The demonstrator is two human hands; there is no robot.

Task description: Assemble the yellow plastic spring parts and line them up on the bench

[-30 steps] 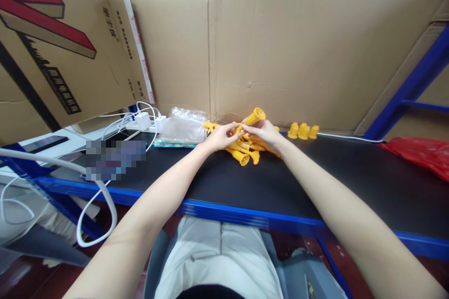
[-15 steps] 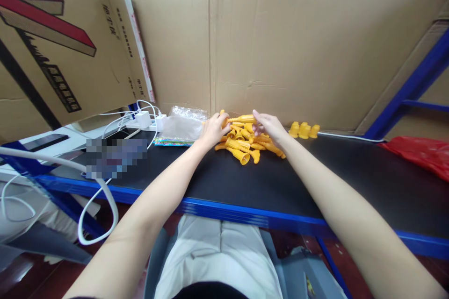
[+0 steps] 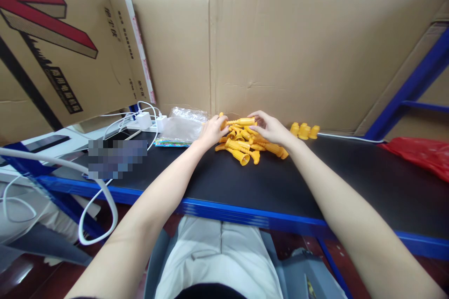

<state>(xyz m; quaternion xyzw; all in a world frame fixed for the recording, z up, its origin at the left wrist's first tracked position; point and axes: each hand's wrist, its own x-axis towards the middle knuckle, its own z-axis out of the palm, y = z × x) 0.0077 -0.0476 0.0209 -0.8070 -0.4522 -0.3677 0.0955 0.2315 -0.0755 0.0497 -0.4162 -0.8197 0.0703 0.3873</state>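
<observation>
My left hand (image 3: 213,129) grips a yellow plastic piece (image 3: 245,122) by its hooked end. The piece lies level above the pile, its ribbed, wider end toward the right. Around that wide end, my right hand (image 3: 269,127) has its thumb and fingers apart; whether they touch it I cannot tell. Below both hands lies a loose pile of similar yellow plastic pieces (image 3: 238,155), some with hooked ends and some with hollow, flared ends. Several short yellow caps (image 3: 304,131) stand in a group right of my right hand.
Clear plastic bags (image 3: 180,126) lie left of my left hand. White chargers (image 3: 143,120) with cables and a blurred-out item (image 3: 117,159) are further left. A red plastic bag (image 3: 417,154) sits at the right. Cardboard (image 3: 280,51) walls the back of the black tabletop (image 3: 224,184).
My right hand's fingers have spread apart around the wide end of the yellow piece. My left hand keeps its hold with little movement.
</observation>
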